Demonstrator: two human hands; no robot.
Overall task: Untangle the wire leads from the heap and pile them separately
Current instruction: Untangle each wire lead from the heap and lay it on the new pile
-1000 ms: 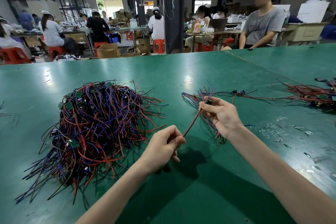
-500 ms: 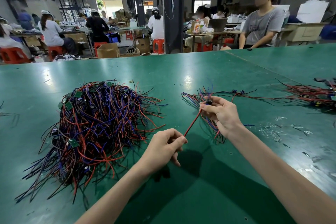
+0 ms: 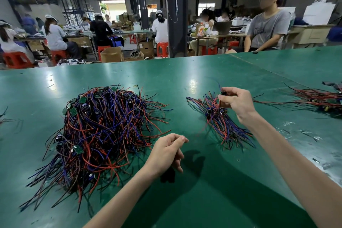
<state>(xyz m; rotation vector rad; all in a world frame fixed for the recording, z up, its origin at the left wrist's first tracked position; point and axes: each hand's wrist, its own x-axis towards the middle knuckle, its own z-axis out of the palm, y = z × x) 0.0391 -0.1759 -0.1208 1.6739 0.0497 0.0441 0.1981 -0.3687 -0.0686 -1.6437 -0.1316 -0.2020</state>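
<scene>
- Heap (image 3: pixel 100 131): a tangled mound of red, blue and black wire leads with small green boards, lying left on the counter (image 3: pixel 203 200). Judged to be the unsorted stock.
- Left hand (image 3: pixel 166 152): hovers just beside the heap's near edge. Fingers curled inward, thumb against forefinger, no wire visible in them. Judged idle between pulls.
- Sorted pile (image 3: pixel 222 124): smaller, with its leads lying roughly parallel, set well apart from the heap to avoid re-tangling.
- Right hand (image 3: pixel 238 102): above the sorted pile. Fingers pinch the black end of one lead (image 3: pixel 223 92), apparently for laying down.
</scene>
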